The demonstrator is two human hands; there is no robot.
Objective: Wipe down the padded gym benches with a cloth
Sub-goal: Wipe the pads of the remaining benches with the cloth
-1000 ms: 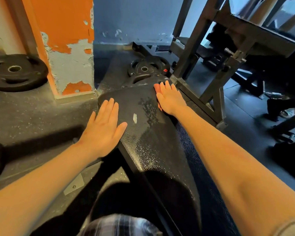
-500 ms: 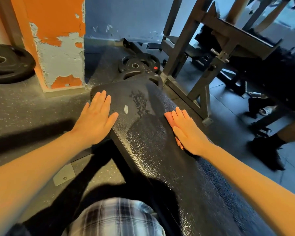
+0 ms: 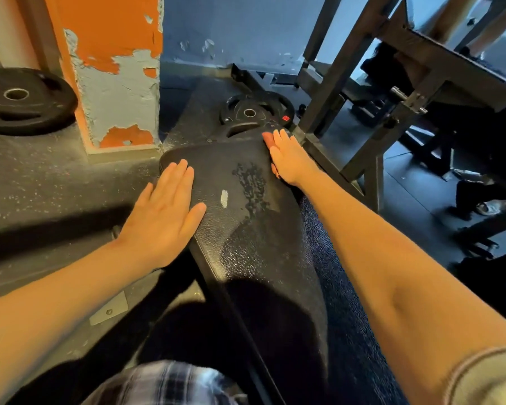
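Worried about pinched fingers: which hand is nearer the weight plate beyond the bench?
Right. Right hand lies at the far corner of the bench, by the weight plate; left hand rests farther back, leftward.

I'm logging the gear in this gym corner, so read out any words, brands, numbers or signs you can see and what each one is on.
Nothing here can be read as text.
The red mark on the weight plate past the bench end: too small and blurred to read.
The pale patch on the bench pad: a scuff, not lettering.
The second plate beside the orange pillar: no lettering visible.
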